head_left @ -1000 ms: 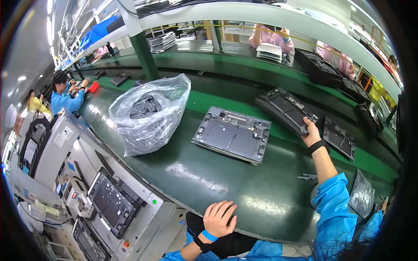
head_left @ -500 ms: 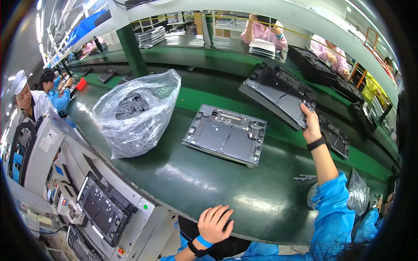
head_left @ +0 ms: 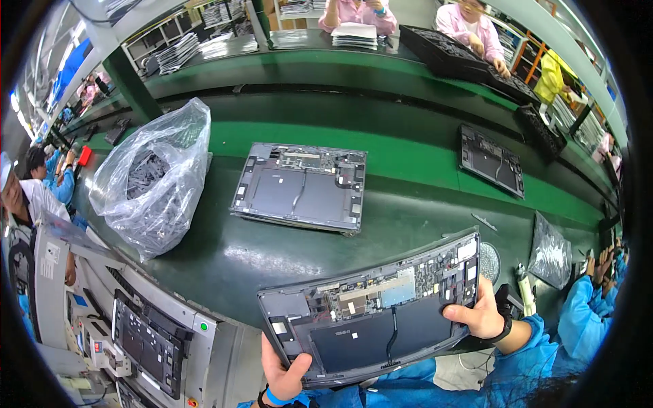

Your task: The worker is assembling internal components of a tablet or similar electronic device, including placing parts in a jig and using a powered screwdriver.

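Observation:
Close in front of me, both hands hold an opened laptop base [head_left: 381, 338], its circuit board, dark battery pack and black cable facing up and toward me. My left hand [head_left: 282, 375] grips its near left corner, thumb on top. At the right edge, my right hand [head_left: 479, 316] clasps it with the thumb over the rim. The fingers underneath are hidden. Beyond, opened laptop bases [head_left: 299, 187] lie in what looks like a stack on the green bench.
A clear plastic bag [head_left: 187, 153] of dark pieces stands left. Another laptop base [head_left: 491, 163] lies far right. At lower left, a machine [head_left: 211, 350] carries another unit [head_left: 146, 347]. A round metal object [head_left: 490, 262] and grey bag [head_left: 549, 251] sit right. Co-workers are around.
The laptop base has come from the far right to close before me in my right hand. My left hand has risen from the bench edge and taken its left corner. The view has shifted right.

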Demonstrator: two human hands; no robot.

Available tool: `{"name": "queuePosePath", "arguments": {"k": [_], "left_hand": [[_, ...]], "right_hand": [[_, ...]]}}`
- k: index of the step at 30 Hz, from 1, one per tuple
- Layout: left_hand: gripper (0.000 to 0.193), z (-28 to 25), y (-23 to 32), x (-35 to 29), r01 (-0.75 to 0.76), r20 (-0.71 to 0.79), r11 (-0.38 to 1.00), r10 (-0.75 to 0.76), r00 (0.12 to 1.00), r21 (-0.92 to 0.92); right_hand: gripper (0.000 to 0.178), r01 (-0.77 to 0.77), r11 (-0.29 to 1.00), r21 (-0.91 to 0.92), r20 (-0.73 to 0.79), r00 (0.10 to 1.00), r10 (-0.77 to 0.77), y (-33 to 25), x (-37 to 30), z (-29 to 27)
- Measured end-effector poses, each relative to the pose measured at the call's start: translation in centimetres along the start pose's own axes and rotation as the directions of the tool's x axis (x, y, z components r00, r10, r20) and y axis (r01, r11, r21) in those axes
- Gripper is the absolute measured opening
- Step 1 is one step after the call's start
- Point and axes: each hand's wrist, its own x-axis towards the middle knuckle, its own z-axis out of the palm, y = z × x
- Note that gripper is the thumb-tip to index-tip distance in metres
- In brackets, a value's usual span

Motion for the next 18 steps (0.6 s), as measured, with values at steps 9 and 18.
{"name": "queuePosePath", "arguments": {"k": [9, 18], "left_hand": [[0.075, 0.3, 0.9, -1.1, -0.010, -0.028, 1.000, 0.010, 1.000, -0.025], [0.088, -0.6, 0.3, -1.5, 0.098, -0.084, 0.994, -0.101, 0.991, -0.040]], "right_hand": [[0.055, 0.043, 0.999, -0.003, 0.071, 0.997, -0.043, 0.9, -1.8, 0.1], [0.051, 0.095, 0.993, -0.071, 0.076, 0.993, -0.090, 0.2, -1.1, 0.3]]}}
